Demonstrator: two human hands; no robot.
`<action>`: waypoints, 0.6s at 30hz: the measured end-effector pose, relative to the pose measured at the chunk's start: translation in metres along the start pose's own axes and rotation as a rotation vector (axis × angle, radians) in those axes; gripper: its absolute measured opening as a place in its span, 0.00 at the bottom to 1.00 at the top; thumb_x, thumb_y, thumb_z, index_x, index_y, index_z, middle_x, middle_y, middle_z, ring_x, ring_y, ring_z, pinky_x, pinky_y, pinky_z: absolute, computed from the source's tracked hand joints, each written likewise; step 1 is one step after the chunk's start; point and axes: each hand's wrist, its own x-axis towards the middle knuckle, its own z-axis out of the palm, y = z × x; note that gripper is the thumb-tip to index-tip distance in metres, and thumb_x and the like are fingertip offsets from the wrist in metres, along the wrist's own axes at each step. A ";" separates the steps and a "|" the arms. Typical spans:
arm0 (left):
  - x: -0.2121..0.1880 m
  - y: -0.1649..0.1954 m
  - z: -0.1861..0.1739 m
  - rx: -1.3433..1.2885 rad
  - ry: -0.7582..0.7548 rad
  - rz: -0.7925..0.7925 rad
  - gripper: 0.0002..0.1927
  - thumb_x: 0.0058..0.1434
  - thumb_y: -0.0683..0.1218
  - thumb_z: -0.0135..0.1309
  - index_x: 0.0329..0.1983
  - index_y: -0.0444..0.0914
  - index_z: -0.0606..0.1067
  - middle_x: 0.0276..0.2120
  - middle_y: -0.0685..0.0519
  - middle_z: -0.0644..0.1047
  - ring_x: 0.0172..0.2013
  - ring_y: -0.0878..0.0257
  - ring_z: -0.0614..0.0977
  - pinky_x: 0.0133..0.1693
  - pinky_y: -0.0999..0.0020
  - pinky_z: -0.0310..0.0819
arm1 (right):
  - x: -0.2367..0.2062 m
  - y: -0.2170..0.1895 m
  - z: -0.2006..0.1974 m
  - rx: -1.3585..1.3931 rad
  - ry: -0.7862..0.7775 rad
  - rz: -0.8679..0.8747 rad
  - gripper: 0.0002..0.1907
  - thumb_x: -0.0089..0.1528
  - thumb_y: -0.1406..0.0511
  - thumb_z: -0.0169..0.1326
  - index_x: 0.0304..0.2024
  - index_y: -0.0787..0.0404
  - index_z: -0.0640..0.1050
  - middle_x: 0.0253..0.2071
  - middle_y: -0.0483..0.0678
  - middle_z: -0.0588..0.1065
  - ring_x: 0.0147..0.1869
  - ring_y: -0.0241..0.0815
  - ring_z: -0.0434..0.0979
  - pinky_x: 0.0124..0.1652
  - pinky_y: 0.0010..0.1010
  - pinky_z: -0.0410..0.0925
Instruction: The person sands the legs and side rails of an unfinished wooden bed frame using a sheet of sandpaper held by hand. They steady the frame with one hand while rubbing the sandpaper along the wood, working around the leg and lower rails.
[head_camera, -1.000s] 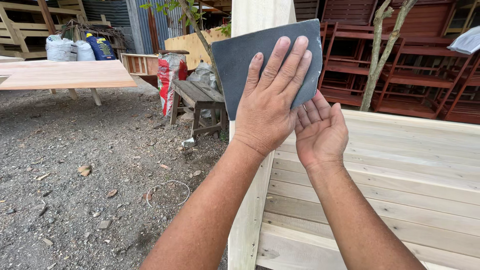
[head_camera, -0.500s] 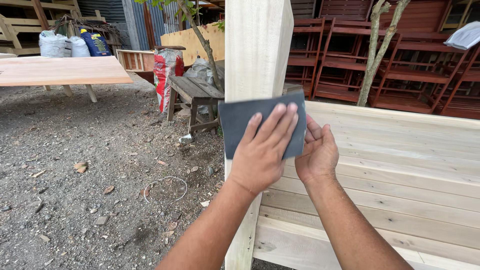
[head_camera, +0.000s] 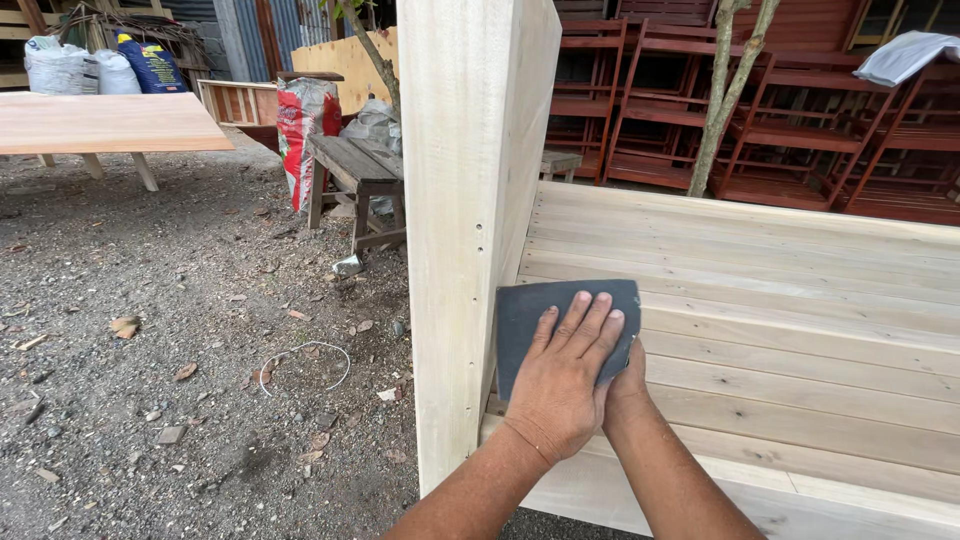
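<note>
A dark grey sheet of sandpaper lies flat against the lower inner face of a tall pale wooden post. My left hand presses on the sheet with its fingers spread upward. My right hand sits just behind and to the right of it at the sheet's right edge, mostly hidden by the left hand. A pale slatted wooden panel joins the post and runs off to the right.
Gravel ground with a loop of white wire lies to the left. Behind stand a small dark bench, a red-and-white sack, a light wooden tabletop, stacked red wooden frames and a thin tree trunk.
Both hands have slid the sandpaper down the post, from near its top to its lower part. The view has tilted down with them.
</note>
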 end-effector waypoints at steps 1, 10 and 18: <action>0.004 0.004 0.007 -0.249 0.050 -0.079 0.30 0.67 0.49 0.45 0.71 0.33 0.64 0.71 0.41 0.63 0.72 0.48 0.60 0.70 0.50 0.47 | -0.002 0.001 -0.008 0.032 -0.044 0.026 0.26 0.68 0.45 0.37 0.55 0.52 0.74 0.51 0.48 0.77 0.54 0.47 0.78 0.53 0.42 0.70; 0.042 -0.009 0.041 -1.992 0.324 -1.069 0.25 0.69 0.58 0.46 0.56 0.33 0.73 0.48 0.45 0.80 0.49 0.49 0.82 0.52 0.49 0.78 | -0.032 -0.020 -0.026 0.178 -0.049 0.052 0.35 0.62 0.44 0.51 0.64 0.57 0.71 0.60 0.51 0.75 0.64 0.49 0.75 0.63 0.44 0.67; 0.041 -0.020 0.068 -1.866 0.316 -1.273 0.28 0.69 0.59 0.43 0.60 0.33 0.71 0.49 0.44 0.80 0.47 0.50 0.84 0.51 0.48 0.78 | -0.037 -0.054 -0.034 0.082 -0.083 0.030 0.28 0.66 0.51 0.49 0.63 0.60 0.71 0.62 0.53 0.74 0.65 0.51 0.74 0.64 0.48 0.67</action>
